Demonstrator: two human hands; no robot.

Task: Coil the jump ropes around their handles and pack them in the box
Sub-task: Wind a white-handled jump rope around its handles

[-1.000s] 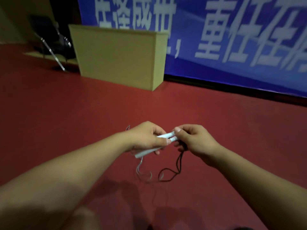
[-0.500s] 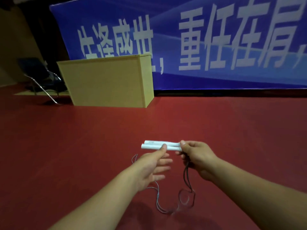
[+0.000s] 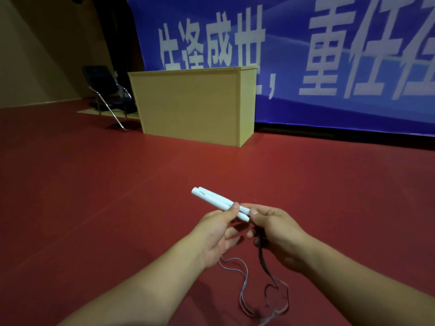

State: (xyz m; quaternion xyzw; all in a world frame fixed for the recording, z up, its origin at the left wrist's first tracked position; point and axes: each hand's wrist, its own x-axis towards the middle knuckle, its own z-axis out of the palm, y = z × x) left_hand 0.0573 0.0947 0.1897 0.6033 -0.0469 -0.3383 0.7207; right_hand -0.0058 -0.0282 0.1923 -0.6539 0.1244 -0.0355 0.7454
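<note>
Handles first: two white plastic cylindrical jump-rope handles lie side by side, held in the air between both hands and angled up and away to the left. The left hand pinches them near their middle, thumb on top and fingers loosely spread beneath. The right hand grips their near ends, fingers curled round the handles and the thin dark cord that leaves there. Below the hands that cord hangs in loose, unwound loops down to the red floor, pale strands tangled with dark. Well beyond the hands stands the tall tan cardboard box, with a dark metal-framed chair to its left and a blue banner with white characters behind.

Coiling looks not yet begun. The slack could knot if wound without straightening, and the light pinch may let the handles slide apart.
</note>
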